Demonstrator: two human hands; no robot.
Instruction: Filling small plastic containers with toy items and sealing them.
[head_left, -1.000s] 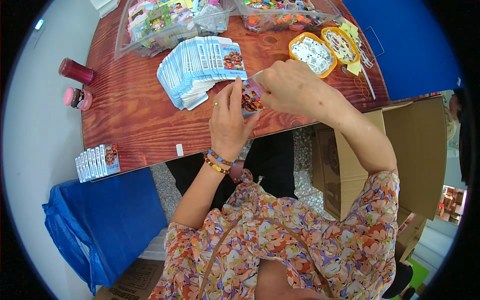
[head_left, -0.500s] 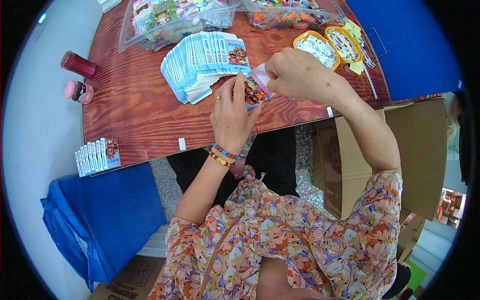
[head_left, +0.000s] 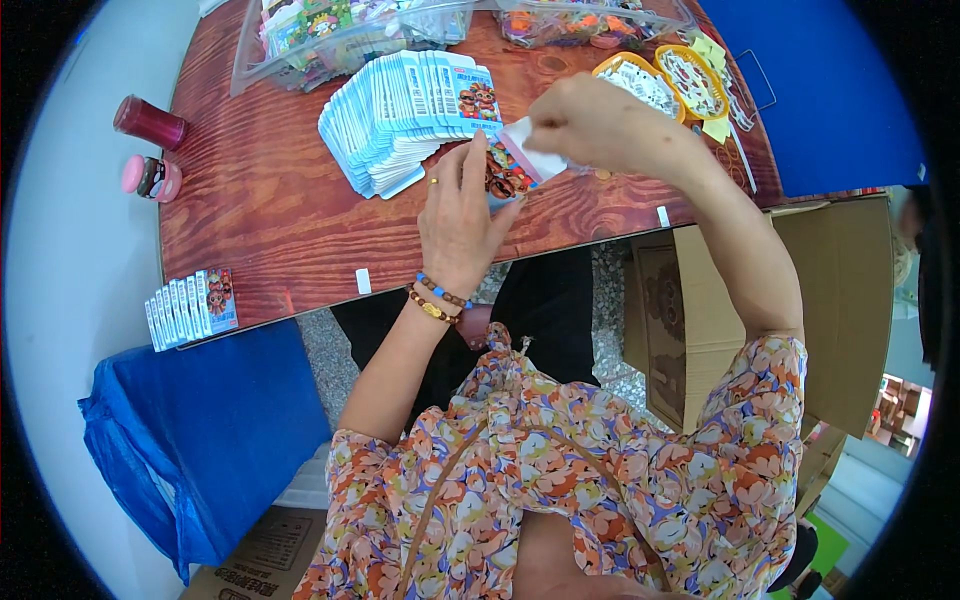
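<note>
A small colourful printed box (head_left: 508,172) lies tilted at the table's front, under the fingers of my left hand (head_left: 458,215), which grip its left side. My right hand (head_left: 592,122) is closed in a pinch at the box's upper right end. White and pink material (head_left: 535,152) sticks out there; whether it is a flap or something inside, I cannot tell. My right fingertips are partly hidden. Just beyond my left hand, a fanned stack of blue-and-white flat boxes (head_left: 400,120) covers the table.
Clear plastic bins (head_left: 345,50) of small colourful items stand at the back. Yellow baskets (head_left: 690,82) with white pieces sit at the right. A row of boxes (head_left: 190,305) stands at the left front corner, near a red jar (head_left: 150,125). An open carton (head_left: 830,290) is at my right.
My right hand has shifted slightly up, and more of the white material shows at the box's end. The left hand keeps its grip; the whole view has shifted a little.
</note>
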